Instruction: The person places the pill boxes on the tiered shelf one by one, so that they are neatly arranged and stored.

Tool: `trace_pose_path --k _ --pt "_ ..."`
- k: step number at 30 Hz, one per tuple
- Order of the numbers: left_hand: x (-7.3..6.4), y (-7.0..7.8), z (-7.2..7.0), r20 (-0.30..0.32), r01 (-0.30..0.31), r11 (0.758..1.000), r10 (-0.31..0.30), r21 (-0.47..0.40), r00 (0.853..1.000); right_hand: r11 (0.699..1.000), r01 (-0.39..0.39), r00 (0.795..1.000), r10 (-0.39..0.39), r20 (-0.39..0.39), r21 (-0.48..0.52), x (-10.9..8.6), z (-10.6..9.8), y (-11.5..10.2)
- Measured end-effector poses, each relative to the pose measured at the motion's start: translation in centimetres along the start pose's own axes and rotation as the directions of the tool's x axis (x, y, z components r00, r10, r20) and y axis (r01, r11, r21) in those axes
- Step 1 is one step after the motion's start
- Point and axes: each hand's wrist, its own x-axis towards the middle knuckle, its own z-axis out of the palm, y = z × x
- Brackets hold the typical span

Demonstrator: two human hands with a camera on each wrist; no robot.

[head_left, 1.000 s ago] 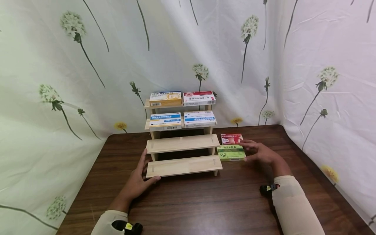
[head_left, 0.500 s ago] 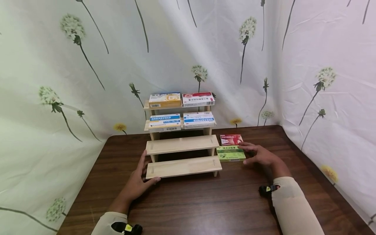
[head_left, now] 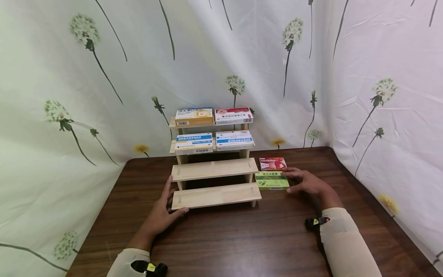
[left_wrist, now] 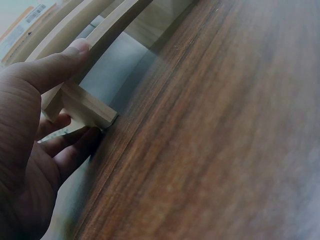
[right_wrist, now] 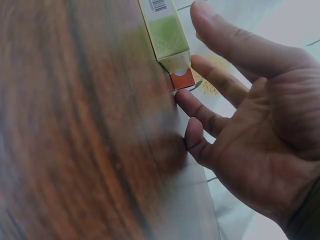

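A four-step wooden display rack [head_left: 216, 196] stands on the table with its two lower steps bare. My left hand [head_left: 160, 215] holds the rack's lower left corner. In the left wrist view its thumb lies along the step's front edge and its fingers [left_wrist: 75, 152] bend round the end by the leg. To the right of the rack lie a green medicine box [head_left: 272, 181] and, behind it, a red medicine box [head_left: 272, 164]. My right hand [head_left: 309, 184] rests by the green box's right end, fingers spread and loosely bent; the right wrist view shows nothing in its grasp.
The rack's top step bears a yellow-and-white box [head_left: 194, 116] and a red-and-white box [head_left: 234, 115]. On the step below lie two blue-and-white boxes, left [head_left: 194, 143] and right [head_left: 234, 140]. A flower-print cloth [head_left: 204, 50] hangs behind the dark wooden table [head_left: 235, 242].
The head view shifts slightly. Both hands, the rack and the boxes keep their places, apart from a very small movement of the right fingers near the red box.
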Motion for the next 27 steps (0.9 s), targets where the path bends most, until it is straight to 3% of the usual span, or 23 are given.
trace_pose_path --k 9,27 --pt "0.06 -0.13 0.07 0.0 0.008 1.0 -0.008 0.007 1.0 0.999 0.033 0.999 -0.033 -0.026 -0.022 0.2 0.41 0.02" --pt "0.08 -0.02 0.11 -0.003 0.01 1.0 -0.01 0.014 1.0 0.999 -0.034 0.999 0.034 -0.017 -0.007 0.65 0.71 -0.2"
